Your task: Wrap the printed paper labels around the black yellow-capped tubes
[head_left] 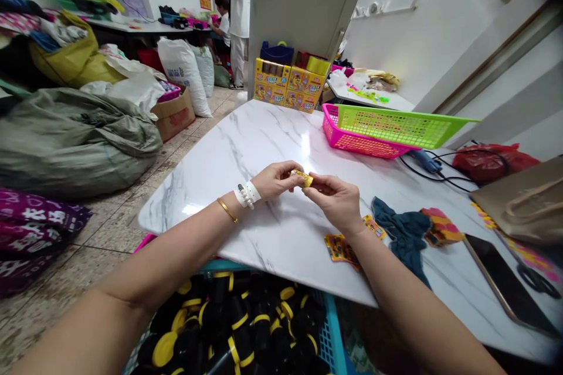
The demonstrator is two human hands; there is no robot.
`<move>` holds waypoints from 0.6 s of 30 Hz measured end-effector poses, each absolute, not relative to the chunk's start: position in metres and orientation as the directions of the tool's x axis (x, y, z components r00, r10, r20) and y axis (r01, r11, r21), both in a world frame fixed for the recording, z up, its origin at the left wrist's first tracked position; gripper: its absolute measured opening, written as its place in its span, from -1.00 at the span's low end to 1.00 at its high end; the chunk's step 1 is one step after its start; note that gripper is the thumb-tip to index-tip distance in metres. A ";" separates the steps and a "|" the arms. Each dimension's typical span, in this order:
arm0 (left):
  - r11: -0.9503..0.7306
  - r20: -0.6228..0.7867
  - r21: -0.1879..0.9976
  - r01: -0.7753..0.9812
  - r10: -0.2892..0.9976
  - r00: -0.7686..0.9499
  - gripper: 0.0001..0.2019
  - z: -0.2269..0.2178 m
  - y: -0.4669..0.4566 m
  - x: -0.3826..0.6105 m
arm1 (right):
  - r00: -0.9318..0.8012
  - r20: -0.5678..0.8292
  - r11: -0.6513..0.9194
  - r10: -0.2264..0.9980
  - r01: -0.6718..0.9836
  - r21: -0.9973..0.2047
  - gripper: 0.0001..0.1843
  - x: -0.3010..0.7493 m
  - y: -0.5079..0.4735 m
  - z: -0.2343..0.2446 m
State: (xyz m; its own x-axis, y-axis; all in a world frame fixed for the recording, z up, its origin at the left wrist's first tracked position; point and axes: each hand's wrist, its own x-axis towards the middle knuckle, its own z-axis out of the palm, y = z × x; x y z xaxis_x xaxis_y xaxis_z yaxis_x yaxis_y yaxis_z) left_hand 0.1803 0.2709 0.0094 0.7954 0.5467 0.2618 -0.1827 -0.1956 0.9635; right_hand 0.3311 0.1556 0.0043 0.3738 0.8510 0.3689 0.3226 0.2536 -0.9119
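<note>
A small yellow printed piece [304, 178], perhaps a sticker or a little packet, is pinched between both hands above the white marbled table [211, 170]. My left hand [275, 181] grips its left end with thumb and fingers. From the other side, my right hand [338, 198] holds the right end, fingertips closed on it. Orange-yellow printed sheets [338, 247] lie on the table under my right forearm, partly hidden by it. Below the table edge, a blue basket [335, 334] holds many black containers with yellow lids [240, 321].
Stacked pink and green baskets [373, 140] stand at the back right, with yellow printed boxes [288, 87] at the far edge. To the right lie a dark cloth [402, 231], a phone [505, 281] and scissors [537, 281]. Sacks [79, 140] fill the left floor; two people are behind.
</note>
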 end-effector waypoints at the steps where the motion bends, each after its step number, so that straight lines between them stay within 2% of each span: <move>1: -0.224 0.278 0.957 -0.183 0.538 0.796 -0.69 0.010 0.271 0.180 | 0.389 0.322 0.233 0.863 0.259 -0.937 -0.61 0.329 0.156 0.005; 5: -0.312 0.327 0.933 -0.180 0.524 0.786 -0.68 0.012 0.269 0.178 | 0.390 0.207 0.176 0.897 0.114 -0.978 -0.60 0.325 0.158 0.008; 7: -0.340 0.336 0.926 -0.162 0.551 0.764 -0.68 0.013 0.267 0.178 | 0.376 0.246 0.199 0.894 0.158 -0.967 -0.62 0.324 0.158 0.006; 8: -0.342 0.326 0.929 -0.142 0.575 0.750 -0.68 0.014 0.266 0.178 | 0.369 0.307 0.236 0.877 0.224 -0.946 -0.64 0.324 0.158 0.005; 10: -0.294 0.250 0.953 -0.078 0.614 0.748 -0.65 0.014 0.264 0.179 | 0.314 0.477 0.335 0.821 0.413 -0.847 -0.69 0.324 0.158 0.003; 13: -0.108 0.062 0.994 0.004 0.606 0.793 -0.60 0.013 0.262 0.179 | 0.124 0.695 0.487 0.708 0.626 -0.609 -0.74 0.326 0.157 0.000; 16: 0.070 -0.037 0.998 -0.004 0.563 0.825 -0.57 0.012 0.261 0.180 | -0.038 0.781 0.570 0.623 0.706 -0.420 -0.73 0.329 0.157 0.000; 18: 0.146 -0.071 0.989 -0.010 0.541 0.838 -0.57 0.011 0.260 0.181 | -0.096 0.788 0.586 0.608 0.724 -0.364 -0.71 0.331 0.157 0.000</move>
State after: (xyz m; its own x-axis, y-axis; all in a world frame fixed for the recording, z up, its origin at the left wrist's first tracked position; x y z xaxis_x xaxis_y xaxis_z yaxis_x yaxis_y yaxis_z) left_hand 0.1807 0.2602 0.0110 0.8378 0.5412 -0.0714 -0.0103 0.1465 0.9892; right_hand 0.3309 0.1571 0.0001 -0.0964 0.6079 0.7881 0.7238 0.5864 -0.3637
